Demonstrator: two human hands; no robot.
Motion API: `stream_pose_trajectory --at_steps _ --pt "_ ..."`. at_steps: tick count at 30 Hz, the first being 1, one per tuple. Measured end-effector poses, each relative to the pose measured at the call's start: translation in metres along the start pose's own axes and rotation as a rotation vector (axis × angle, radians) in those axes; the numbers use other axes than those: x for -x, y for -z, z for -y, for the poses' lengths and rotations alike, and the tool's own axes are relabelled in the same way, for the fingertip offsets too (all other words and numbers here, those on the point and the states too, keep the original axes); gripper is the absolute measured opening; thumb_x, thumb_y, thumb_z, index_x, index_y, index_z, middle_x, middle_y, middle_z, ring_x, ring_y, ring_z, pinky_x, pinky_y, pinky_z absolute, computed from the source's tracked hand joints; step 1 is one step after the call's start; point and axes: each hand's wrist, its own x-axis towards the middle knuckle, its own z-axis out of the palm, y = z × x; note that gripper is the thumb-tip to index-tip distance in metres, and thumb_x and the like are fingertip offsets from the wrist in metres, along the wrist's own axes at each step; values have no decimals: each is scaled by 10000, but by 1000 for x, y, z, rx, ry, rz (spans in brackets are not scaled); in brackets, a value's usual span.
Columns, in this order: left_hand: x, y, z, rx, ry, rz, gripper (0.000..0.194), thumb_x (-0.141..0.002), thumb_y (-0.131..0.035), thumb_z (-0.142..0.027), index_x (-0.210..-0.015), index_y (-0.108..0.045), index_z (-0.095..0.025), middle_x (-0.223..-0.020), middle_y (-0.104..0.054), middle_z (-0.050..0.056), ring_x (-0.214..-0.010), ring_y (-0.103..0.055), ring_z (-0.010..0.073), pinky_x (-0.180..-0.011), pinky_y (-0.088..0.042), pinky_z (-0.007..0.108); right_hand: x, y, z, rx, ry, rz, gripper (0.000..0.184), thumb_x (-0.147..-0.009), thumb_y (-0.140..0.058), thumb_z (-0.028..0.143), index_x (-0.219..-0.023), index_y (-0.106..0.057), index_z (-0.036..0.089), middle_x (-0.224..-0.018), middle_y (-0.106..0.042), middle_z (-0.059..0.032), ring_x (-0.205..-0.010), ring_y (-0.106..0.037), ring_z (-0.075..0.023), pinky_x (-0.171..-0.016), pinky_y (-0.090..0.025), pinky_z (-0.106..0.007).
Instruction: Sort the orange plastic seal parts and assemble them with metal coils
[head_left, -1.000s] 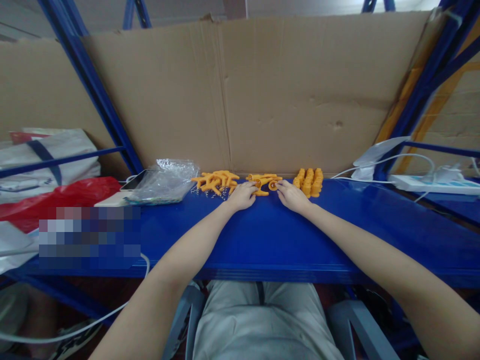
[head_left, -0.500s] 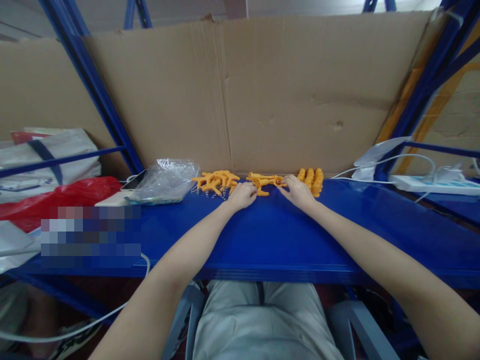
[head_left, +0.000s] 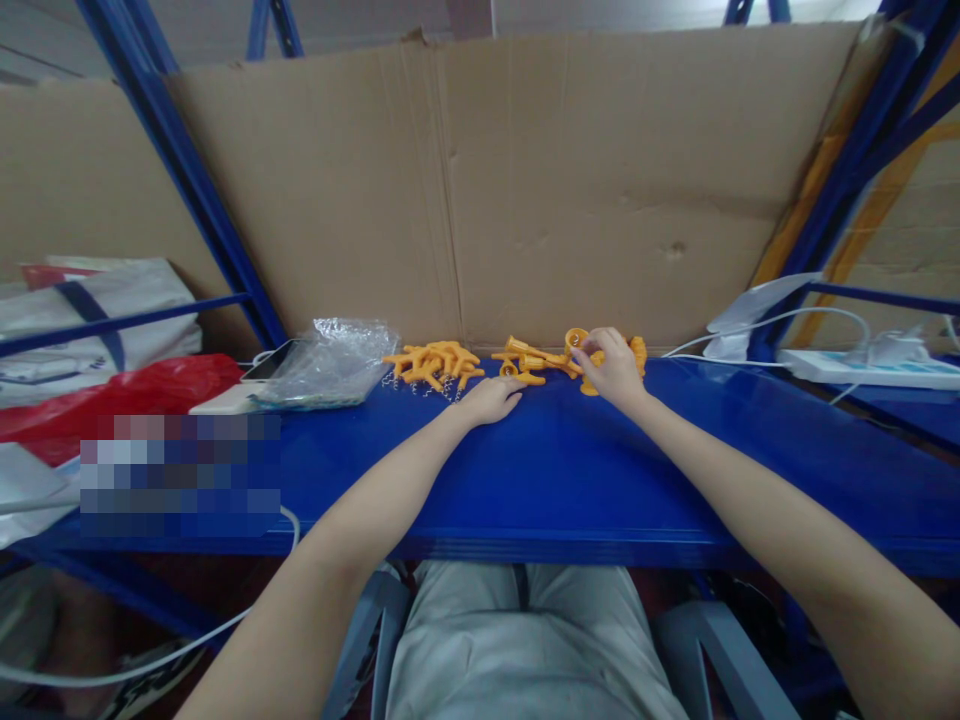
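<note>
My right hand (head_left: 615, 368) pinches an orange plastic piece with a round, open cup end (head_left: 577, 340), raised slightly by the cardboard. Beneath and behind that hand are the stacked orange ribbed pieces (head_left: 638, 352), mostly covered by it. My left hand (head_left: 491, 400) lies low on the blue shelf, fingers stretched out and the thumb a little apart. Its fingertips touch or nearly touch a loose orange piece (head_left: 531, 379). Between the hands lie several orange funnel-ended pieces (head_left: 529, 360). Left of them is a heap of branched orange pieces (head_left: 435, 362) with small metal chains (head_left: 448, 388).
A clear plastic bag (head_left: 337, 355) lies left of the heap, near a red plastic bag (head_left: 165, 390) and a white bag (head_left: 135, 305). A cardboard sheet (head_left: 540, 190) walls the back of the blue shelf (head_left: 540, 470). On the right is a white power strip (head_left: 870, 368) with cables.
My right hand has moved right and slightly up with the cup-ended piece, now in front of the ribbed stack. My left hand has eased back and its fingers have loosened.
</note>
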Motion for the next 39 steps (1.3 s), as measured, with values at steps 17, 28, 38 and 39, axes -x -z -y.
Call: stream_pose_trajectory --at_steps 17,28,38,39 --pt "1 20 -29 -173 52 -433 246 -937 -533 -249 -1149 -651 -212 -1330 -648 123 -1302 -536 280 -1157 -257 551 0 -17 31 -1062 -521 -107 484 -570 -852 576 -704 -529 241 -748 -711 -13 -810 -742 -221 -802 -602 -392" --pt "2 24 -24 -158 146 -401 254 -885 -549 -149 -1080 -686 -236 -1167 -722 88 -1222 -586 285 -1164 -165 658 11 -27 38 -1213 -774 26 241 -775 -759 330 -738 -540 237 -811 -723 -62 -875 -742 -209 -862 -594 -389" --pt "2 26 -20 -254 76 -365 336 -914 -437 -107 -1140 -657 -221 -1105 -708 92 -1113 -613 255 -1140 -238 565 6 -12 40 -1110 -799 203 247 -811 -729 419 -818 -565 235 -798 -688 -34 -605 -685 -142 -677 -601 -319" --pt "3 27 -19 -260 67 -356 306 -929 -445 -132 -1133 -658 -217 -1099 -706 96 -1099 -612 256 -1124 -260 552 6 -10 40 -1081 -778 232 262 -807 -733 438 -796 -575 229 -774 -679 -32 -569 -663 -128 -657 -595 -305"
